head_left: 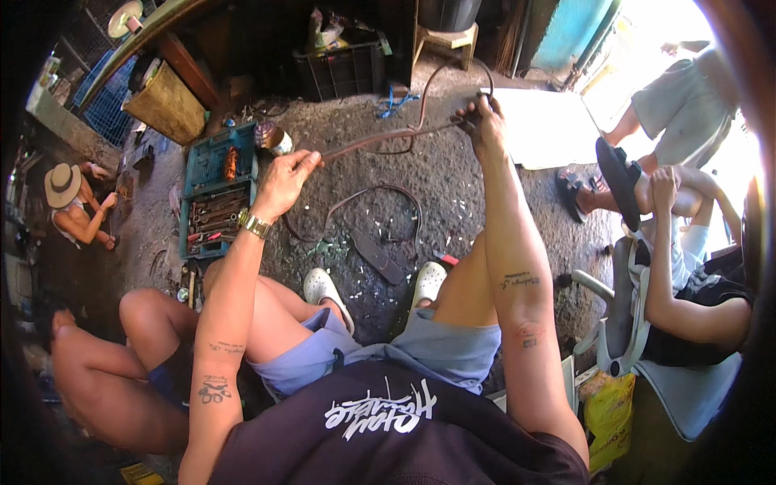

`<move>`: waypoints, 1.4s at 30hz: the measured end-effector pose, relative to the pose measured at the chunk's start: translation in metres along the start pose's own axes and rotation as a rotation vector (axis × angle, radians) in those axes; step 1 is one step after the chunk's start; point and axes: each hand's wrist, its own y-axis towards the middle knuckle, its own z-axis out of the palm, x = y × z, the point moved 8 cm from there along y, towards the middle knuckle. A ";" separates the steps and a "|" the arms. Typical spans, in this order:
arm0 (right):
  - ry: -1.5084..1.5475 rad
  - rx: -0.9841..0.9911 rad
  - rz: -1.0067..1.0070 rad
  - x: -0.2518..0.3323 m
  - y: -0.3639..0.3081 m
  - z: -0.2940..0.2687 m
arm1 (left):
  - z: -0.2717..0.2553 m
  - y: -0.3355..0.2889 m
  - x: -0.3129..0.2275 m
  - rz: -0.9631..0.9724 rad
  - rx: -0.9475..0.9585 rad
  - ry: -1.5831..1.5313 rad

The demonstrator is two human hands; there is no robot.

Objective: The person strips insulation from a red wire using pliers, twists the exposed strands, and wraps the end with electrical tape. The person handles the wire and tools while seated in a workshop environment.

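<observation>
Our dark shirt (396,449) fills the near edge. Our left hand (284,181) pinches a brown cord (364,144); our right hand (485,128) grips it farther along, above the gritty floor (457,202).

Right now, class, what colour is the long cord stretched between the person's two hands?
The cord is reddish brown, seen best in the head view.

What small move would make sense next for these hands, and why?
Perhaps the right hand should ease the brown cable straighter: the left hand grips it too, yet near the right hand it bows away in a wide loop rather than running straight.
</observation>
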 end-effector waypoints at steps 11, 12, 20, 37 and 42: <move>0.023 0.255 0.003 0.012 -0.046 0.076 | -0.025 0.039 0.072 -0.238 -0.522 -0.269; 0.003 0.262 0.025 0.011 -0.052 0.082 | -0.027 0.042 0.080 -0.278 -0.515 -0.377; -0.047 0.310 0.182 -0.008 -0.082 0.113 | -0.047 0.050 0.112 -0.297 -0.573 -0.773; -0.547 0.162 -0.039 0.077 -0.052 -0.065 | -0.265 0.028 0.398 -0.546 -1.212 -1.191; -0.488 -0.404 0.114 0.074 0.018 -0.280 | -0.227 0.054 0.324 -0.383 -0.930 -1.404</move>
